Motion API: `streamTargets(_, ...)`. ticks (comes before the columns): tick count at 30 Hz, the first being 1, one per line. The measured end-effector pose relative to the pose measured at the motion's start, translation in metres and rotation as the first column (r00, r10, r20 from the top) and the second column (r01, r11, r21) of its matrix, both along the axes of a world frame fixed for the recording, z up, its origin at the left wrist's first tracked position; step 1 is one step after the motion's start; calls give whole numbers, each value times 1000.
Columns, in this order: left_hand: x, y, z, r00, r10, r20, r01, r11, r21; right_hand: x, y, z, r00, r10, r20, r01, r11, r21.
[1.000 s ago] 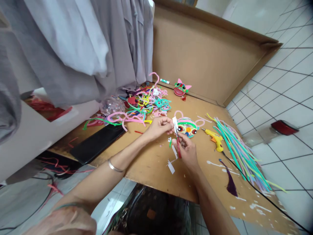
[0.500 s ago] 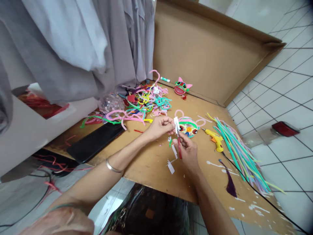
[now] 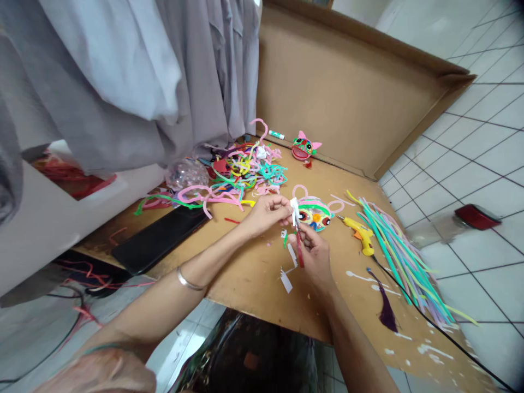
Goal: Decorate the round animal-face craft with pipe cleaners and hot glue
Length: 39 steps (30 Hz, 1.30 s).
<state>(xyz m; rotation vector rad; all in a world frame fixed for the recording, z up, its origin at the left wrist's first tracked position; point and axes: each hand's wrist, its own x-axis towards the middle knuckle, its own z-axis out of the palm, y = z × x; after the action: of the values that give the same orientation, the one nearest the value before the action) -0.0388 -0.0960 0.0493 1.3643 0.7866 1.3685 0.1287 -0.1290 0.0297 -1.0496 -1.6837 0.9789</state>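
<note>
My left hand (image 3: 269, 212) pinches a small strip of white paper (image 3: 293, 208) between thumb and fingers. Red-handled scissors (image 3: 300, 251) are in my right hand (image 3: 314, 252), their blades up against the lower part of the paper. Just behind the paper lies a colourful animal face made of pipe cleaners (image 3: 316, 217), with pink loop ears and round eyes, partly hidden by my hands. Below my hands, white paper scraps (image 3: 286, 280) and a small green piece (image 3: 285, 240) rest on the brown tabletop (image 3: 245, 278).
A yellow glue gun (image 3: 360, 232) lies to the right beside a bundle of pastel pipe cleaners (image 3: 403, 256) and a purple tassel (image 3: 386, 308). Left are a tangled pipe-cleaner heap (image 3: 245, 169) and a black phone-like slab (image 3: 161, 240). A finished-looking face (image 3: 303, 148) and glue stick (image 3: 277, 134) sit behind.
The white paper and scissors have shifted very slightly at my fingertips. My hands stay in nearly the same place, and the other things have not moved.
</note>
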Motion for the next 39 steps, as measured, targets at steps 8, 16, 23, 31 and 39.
streamTargets(8,3,-3,-1,999,-26,-41,25,999,-47,2,0,-1,1000,21,-21,-21,1000,-3)
streamTargets(16,3,-2,-4,999,-32,-31,31,999,-43,1,-1,2,999,30,-21,-30,1000,-6)
streamTargets(23,4,-2,-2,999,-39,-38,37,998,-47,1,-1,2,1000,21,-7,-21,1000,-9)
streamTargets(31,3,-5,0,997,-37,-74,34,998,-45,1,-2,2,1000,11,-22,-11,1000,10)
streamTargets(39,3,-5,2,994,-92,52,94,995,-34,0,0,-3,999,6,-49,-7,1000,-8)
